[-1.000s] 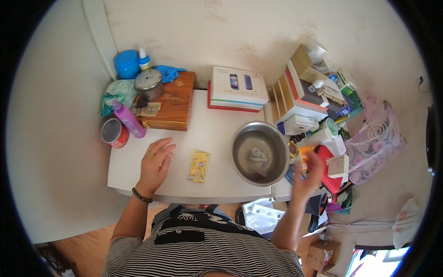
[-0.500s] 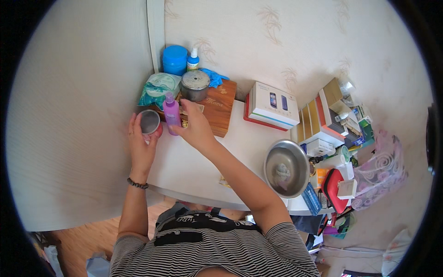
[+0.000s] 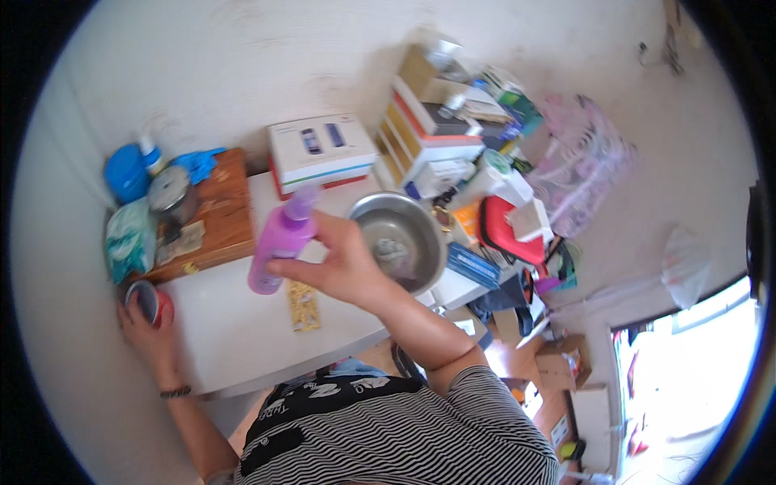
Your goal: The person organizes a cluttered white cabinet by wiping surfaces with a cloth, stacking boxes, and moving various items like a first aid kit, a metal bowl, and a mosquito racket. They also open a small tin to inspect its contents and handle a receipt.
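My right hand (image 3: 343, 263) grips a purple bottle (image 3: 279, 245) with a pump-style top and holds it tilted above the white table (image 3: 218, 323). At the table's left end my left hand (image 3: 151, 338) is wrapped round a red round tub (image 3: 165, 309) with a grey top; whether that is a lid or the open inside I cannot tell. On the table below the bottle lies a yellow patterned strip (image 3: 304, 309). A steel bowl (image 3: 432, 242) with something pale and crumpled in it stands just beyond my right wrist.
A wooden box (image 3: 222, 206) at the left bears a metal pot (image 3: 171, 194) and a blue glove (image 3: 198, 165). Beside it are a blue tub (image 3: 126, 174) and a teal packet (image 3: 131, 242). A white box (image 3: 319, 149) stands behind; stacked boxes and a red case (image 3: 511, 230) crowd the right.
The purple bottle has come up off the table and moved right in my right hand. The view has swung to the right. My left hand stays at the tub.
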Tool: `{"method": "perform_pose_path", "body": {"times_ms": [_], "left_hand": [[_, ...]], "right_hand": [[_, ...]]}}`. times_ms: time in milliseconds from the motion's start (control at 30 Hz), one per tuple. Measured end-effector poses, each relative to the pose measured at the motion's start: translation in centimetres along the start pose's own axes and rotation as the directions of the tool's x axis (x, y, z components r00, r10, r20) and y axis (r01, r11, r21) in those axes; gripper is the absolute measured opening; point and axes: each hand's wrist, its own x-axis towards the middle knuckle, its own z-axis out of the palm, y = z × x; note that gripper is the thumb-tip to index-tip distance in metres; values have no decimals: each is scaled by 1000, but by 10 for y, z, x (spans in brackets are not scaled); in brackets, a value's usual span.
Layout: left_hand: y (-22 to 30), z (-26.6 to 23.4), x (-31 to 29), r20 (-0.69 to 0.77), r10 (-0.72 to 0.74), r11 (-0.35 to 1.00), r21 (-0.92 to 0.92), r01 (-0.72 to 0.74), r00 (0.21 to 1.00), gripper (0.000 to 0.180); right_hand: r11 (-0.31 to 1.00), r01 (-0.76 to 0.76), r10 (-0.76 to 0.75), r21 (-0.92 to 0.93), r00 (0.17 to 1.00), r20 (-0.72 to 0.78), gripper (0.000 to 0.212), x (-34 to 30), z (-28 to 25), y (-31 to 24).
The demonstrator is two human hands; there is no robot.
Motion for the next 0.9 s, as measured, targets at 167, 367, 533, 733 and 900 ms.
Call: {"method": "perform_pose_path", "body": {"times_ms": [167,367,533,733,900], "left_hand": [[15,-21,-13,-41,116,933,-337,-123,992,64],[153,-50,-25,85,457,570,-792,-219,885,69],[277,-36,-53,86,750,216,-969,-120,656,72],[405,-26,-99,-27,950,63,-959,-276,311,73],[465,14,-145,10,986,70,-932,-355,168,69]], "right_hand": [[999,-19,4,-32,907,-421,35,-53,-113,-25],[969,-134,-95,-209,577,-811,38,-131,-216,-40],[918,-247,-218,-311,341,-914,32,-190,-260,-40],[844,-386,-319,-371,194,-928,32,-250,-314,-37],[791,-479,-341,-381,171,-924,33,-280,-332,-24]]}}
